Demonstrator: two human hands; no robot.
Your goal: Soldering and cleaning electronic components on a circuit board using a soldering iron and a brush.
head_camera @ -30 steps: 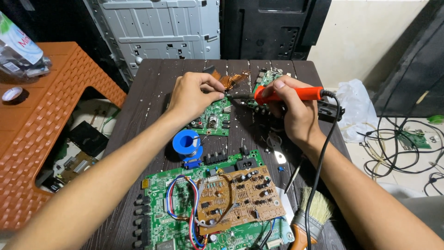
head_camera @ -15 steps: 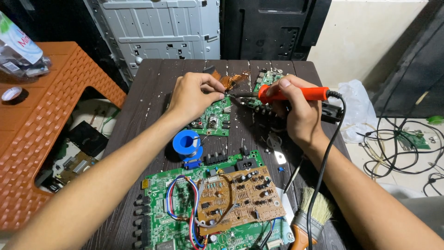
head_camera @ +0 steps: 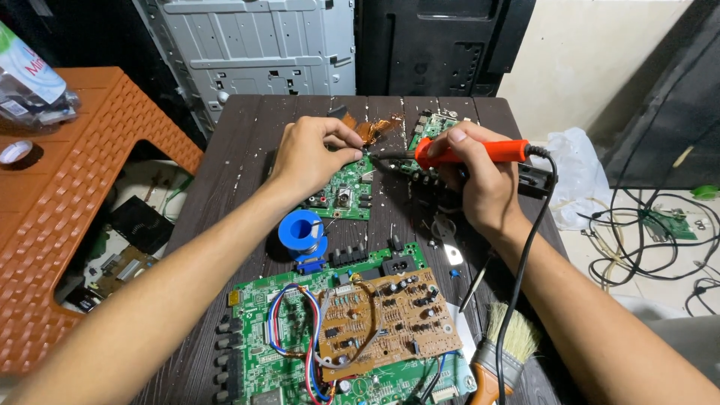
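Soldering iron (head_camera: 469, 153), orange-handled with a black cord, is being gripped in the right hand (head_camera: 480, 180), fingers curled round the handle, its tip pointing toward the left hand (head_camera: 311, 154). That hand's fingertips are pressing together, pinching something too small to make out, over a small green circuit board (head_camera: 341, 193) lying partly beneath it. Just below the left wrist a blue solder spool (head_camera: 301, 231) is sitting. Nearer the forearms, a brown board (head_camera: 386, 319) is lying on a larger green board (head_camera: 259, 322), with a brush (head_camera: 502, 352) under the right forearm.
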